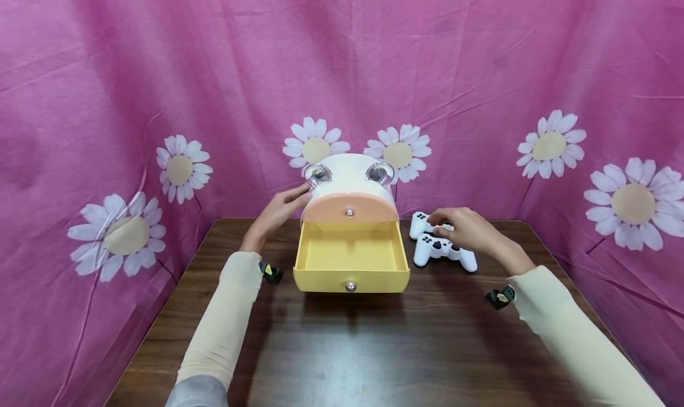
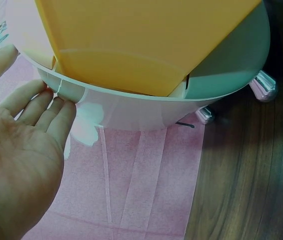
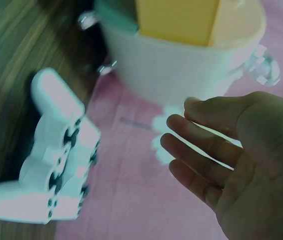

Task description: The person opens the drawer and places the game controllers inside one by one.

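A small white drawer box [image 1: 350, 178] with shiny round eyes stands at the table's back. Its yellow drawer [image 1: 326, 281] is pulled out, below a closed peach drawer [image 1: 328, 208]. My left hand [image 1: 278, 214] touches the box's left side with its fingers extended, as the left wrist view also shows. To the right of the box lie two white game controllers, the front one [image 1: 438, 252] overlapping the rear one [image 1: 418, 224]. Over them hovers my right hand [image 1: 470, 232], its fingers loosely bent and holding nothing. In the right wrist view it is apart from the controllers.
The dark wooden table [image 1: 347, 347] extends toward me in front of the box. A pink cloth [image 1: 352, 68] with printed daisies hangs close behind and along both sides. A green part [image 2: 231, 55] of the box shows beneath the yellow drawer, above shiny feet [image 2: 264, 86].
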The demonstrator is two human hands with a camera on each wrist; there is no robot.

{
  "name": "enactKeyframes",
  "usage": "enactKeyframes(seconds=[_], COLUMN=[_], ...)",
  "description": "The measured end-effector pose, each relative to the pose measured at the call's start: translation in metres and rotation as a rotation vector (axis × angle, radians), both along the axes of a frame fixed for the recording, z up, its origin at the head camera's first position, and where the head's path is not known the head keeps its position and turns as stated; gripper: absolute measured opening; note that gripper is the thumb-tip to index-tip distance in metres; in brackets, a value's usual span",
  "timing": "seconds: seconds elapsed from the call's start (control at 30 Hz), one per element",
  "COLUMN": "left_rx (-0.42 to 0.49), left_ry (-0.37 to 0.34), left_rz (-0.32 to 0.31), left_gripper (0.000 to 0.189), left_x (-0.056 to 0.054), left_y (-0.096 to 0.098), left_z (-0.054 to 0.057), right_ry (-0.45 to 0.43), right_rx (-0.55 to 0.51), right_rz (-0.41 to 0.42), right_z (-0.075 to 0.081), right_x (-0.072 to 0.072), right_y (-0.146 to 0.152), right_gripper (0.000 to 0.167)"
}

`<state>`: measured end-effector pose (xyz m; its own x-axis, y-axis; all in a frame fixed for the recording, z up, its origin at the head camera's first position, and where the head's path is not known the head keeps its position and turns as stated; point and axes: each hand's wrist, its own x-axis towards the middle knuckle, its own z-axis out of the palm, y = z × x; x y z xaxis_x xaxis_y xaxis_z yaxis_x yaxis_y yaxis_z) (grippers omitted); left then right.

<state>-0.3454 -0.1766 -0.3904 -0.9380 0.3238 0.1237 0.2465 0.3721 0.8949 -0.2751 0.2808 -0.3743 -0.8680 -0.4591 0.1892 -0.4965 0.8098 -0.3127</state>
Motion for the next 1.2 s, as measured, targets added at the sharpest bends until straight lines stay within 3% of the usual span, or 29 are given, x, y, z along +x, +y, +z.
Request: enactKeyframes(seconds=[0.43,0.8,0.93,1.2], left_rx=[0.033,0.009,0.01,-0.001], left_ry=[-0.013,0.011,0.012,0.015], left_rz=[-0.005,-0.011,-0.01,0.002], left_gripper=[0.068,0.067,0.067,0.069], left_x=[-0.004,-0.004,-0.004,-0.003], left_y=[0.0,0.0,-0.001,-0.001], left_z=[0.0,-0.001,-0.001,-0.001], right_ry=[-0.174,-0.391,-0.41,-0.336], right_rx=[0.102,0.152,0.165,0.199], right_rz=[-0.01,-0.003,-0.031,-0.04], right_z=[-0.033,-0.057,-0.068,-0.078], right_x=[-0.039,-0.05,-0.051,-0.049], right_y=[0.025,0.03,0.03,0.029], right_gripper=[0.042,0.068,0.071,0.064])
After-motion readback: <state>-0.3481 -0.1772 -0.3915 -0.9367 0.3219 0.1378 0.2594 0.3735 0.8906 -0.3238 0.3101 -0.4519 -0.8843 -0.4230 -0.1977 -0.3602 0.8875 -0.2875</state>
